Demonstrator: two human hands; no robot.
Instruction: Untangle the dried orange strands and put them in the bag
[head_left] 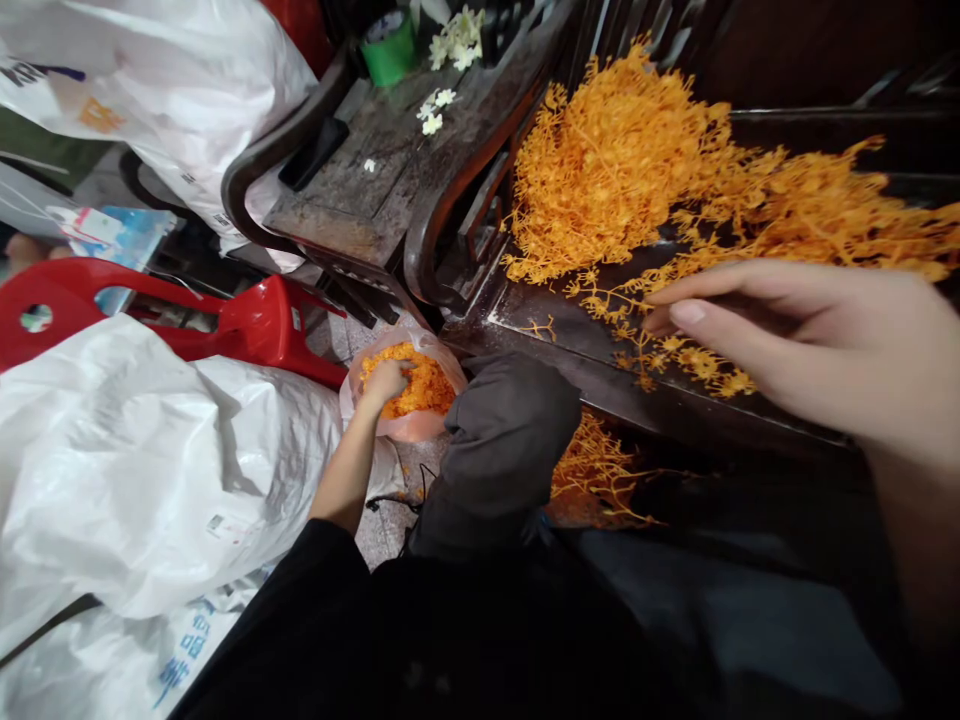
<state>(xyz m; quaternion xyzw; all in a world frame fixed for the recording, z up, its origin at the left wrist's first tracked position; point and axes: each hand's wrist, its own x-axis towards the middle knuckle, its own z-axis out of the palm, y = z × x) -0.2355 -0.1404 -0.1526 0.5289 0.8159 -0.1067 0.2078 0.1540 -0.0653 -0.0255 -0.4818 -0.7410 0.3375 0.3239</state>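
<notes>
A: Where are the hands?

B: The left hand point(388, 382) is down in the mouth of a pinkish plastic bag point(421, 428), fingers partly extended onto the loose orange pieces point(426, 385) inside. The right hand point(832, 340) is over the sprawling orange sprigs point(817, 215), its thumb and fingers bent toward one another with little room between them. It's blurred, so I cannot tell whether either hand has hold of anything.

A: What lies around them?

B: The bag sits on the floor, beside the person's bent knee point(517, 410). The sprigs lie on a dark wooden bench point(544, 325), some reaching over its front edge, with a dense orange heap point(607, 165) just beside them. More thin orange stems point(592, 465) show below the bench's edge.

A: And farther out?

B: Past the bag stands a dark wooden chair point(375, 170). On its seat are a green roll of tape point(389, 50), small white flowers point(457, 40) and a flat black object point(313, 153). On the left, a red plastic seat point(262, 320) leans behind a bulging white sack point(112, 450), and another white sack point(165, 80) is beside the wooden chair.
</notes>
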